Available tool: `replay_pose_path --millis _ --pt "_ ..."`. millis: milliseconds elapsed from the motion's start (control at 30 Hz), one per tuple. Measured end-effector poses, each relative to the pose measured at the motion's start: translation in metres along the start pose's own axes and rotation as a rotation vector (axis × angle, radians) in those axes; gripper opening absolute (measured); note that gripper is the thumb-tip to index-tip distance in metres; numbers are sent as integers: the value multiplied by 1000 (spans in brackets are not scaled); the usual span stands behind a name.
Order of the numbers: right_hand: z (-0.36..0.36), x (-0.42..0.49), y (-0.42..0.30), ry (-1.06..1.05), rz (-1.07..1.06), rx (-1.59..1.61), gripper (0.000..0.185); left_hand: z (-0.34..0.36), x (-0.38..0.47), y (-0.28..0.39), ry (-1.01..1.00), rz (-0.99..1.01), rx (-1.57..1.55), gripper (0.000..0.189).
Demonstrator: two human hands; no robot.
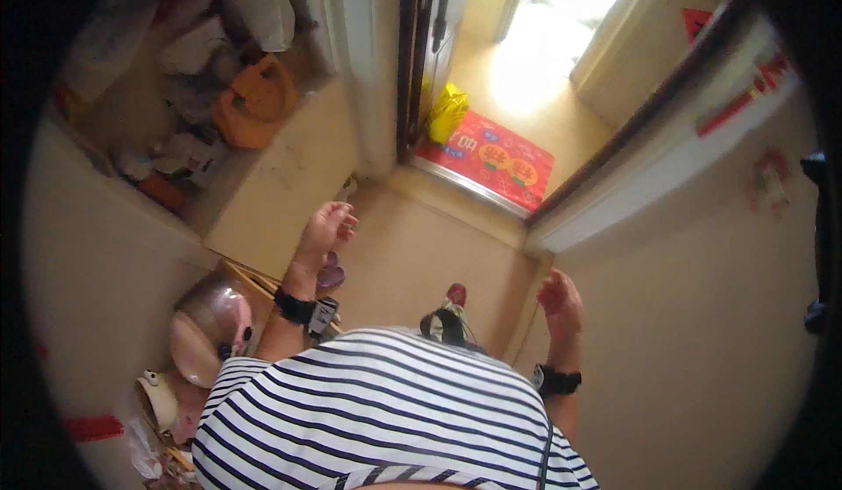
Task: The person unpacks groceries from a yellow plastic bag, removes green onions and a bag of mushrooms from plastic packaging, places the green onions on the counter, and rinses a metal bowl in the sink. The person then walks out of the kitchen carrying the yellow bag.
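My left hand is raised in front of me with its fingers loosely curled, and I see nothing in it. Below it on the floor is a purple slipper, partly hidden by my wrist. On the other side, my right hand hangs near the right wall, fingers half bent and apparently empty. Each wrist wears a black strap, the left with a small device on it. Between my hands, the toe of one shoe shows on the tan floor.
Ahead, a doorway with a metal sill leads to a red doormat bearing writing. A yellow plastic bag stands by the door frame. Left are an orange bag in a cluttered recess, a pink-trimmed helmet and footwear.
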State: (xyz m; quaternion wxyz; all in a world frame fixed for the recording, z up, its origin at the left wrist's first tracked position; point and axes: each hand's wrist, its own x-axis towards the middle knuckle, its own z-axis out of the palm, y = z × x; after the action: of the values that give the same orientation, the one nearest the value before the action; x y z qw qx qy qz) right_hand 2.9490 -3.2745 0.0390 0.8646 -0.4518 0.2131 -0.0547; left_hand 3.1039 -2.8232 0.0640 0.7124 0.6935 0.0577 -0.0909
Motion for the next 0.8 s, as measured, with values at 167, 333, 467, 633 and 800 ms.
replay_pose_path --millis 167,333,467,633,800 --pt "42 243 -42 -261 184 -147 27 23 84 5 239 -156 -261 20" --pt "110 459 -50 -302 314 -344 27 27 158 -3 464 -117 -391 19" --pt "125 624 -16 -258 401 -566 27 35 236 -44 649 -197 -473 18" --pt "113 774 7 -206 517 -551 21 87 363 -43 651 -322 -518 19" --pt "137 885 34 -64 476 -763 21 123 435 -2 500 -316 -506 19"
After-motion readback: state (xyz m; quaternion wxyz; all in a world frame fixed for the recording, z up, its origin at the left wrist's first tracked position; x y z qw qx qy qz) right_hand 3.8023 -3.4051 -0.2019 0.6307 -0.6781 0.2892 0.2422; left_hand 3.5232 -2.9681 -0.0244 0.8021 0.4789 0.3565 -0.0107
